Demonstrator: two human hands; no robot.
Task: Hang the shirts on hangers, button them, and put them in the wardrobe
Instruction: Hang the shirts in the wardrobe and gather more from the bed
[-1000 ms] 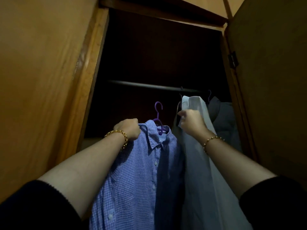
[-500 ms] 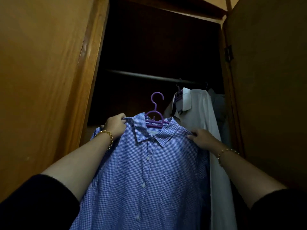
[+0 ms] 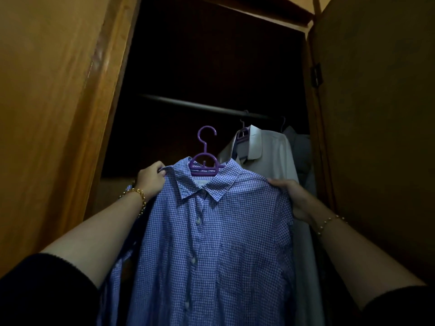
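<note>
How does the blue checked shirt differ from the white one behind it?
The blue checked shirt is finely checked; the white shirt is plain. The blue checked shirt is held up by the left hand and right hand, its purple hanger hook below the rail; the white shirt hangs from the rail. Both are collared and on hangers.

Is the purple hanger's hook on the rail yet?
No, the hook of the purple hanger in the blue shirt is below the rail, not touching it.
</note>
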